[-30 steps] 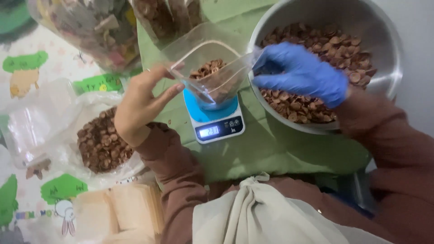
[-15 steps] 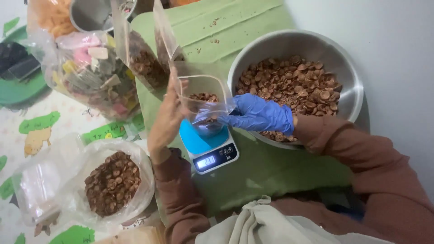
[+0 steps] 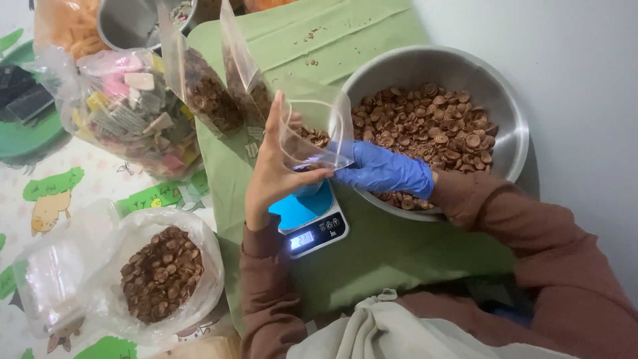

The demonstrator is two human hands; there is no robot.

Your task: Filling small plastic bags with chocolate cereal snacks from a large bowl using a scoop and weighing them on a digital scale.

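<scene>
My bare left hand [image 3: 271, 171] holds a small clear plastic bag [image 3: 314, 131] open by its near edge, just above a small blue kitchen scale [image 3: 310, 218]. Some brown dried round slices lie inside the bag. My right hand [image 3: 382, 169], in a blue glove, grips the bag's right side at the rim of a big steel bowl [image 3: 510, 119] full of the same brown slices [image 3: 432, 126]. The scale's display is lit.
Two filled clear pouches [image 3: 212, 86] stand upright behind the scale on the green cloth [image 3: 372, 252]. An open bag of brown slices [image 3: 159, 272] lies at lower left, a bag of mixed coloured packets [image 3: 126, 106] at upper left, with a steel pot [image 3: 126, 23] behind.
The view has shifted and zoomed. Both hands stay on the small bag over the scale, which is now held more upright with its mouth open.
</scene>
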